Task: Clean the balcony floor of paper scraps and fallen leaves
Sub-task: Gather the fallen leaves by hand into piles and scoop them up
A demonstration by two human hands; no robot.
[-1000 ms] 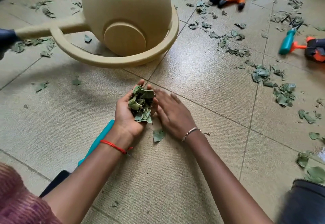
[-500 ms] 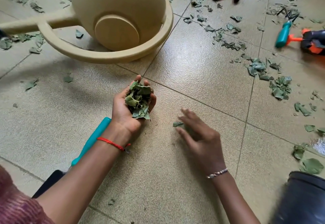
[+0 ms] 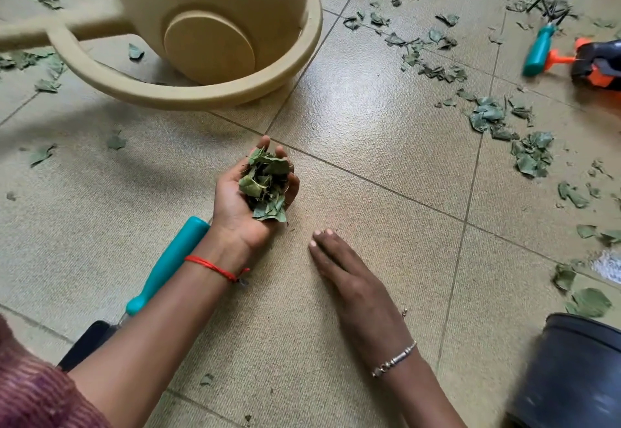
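The right hand (image 3: 353,280) has slid back, flat and open, while the left hand (image 3: 248,199) (palm up) cups leaves (image 3: 265,185).

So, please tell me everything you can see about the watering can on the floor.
The watering can is cream-beige and looks like smooth plastic. It lies tipped on its side on the tiled floor, its round base disc facing the camera. A long curved loop handle sweeps around below the body, and a straight spout runs off to the left edge. The top is cut off by the frame. Green leaf scraps lie around it. Neither hand touches it.
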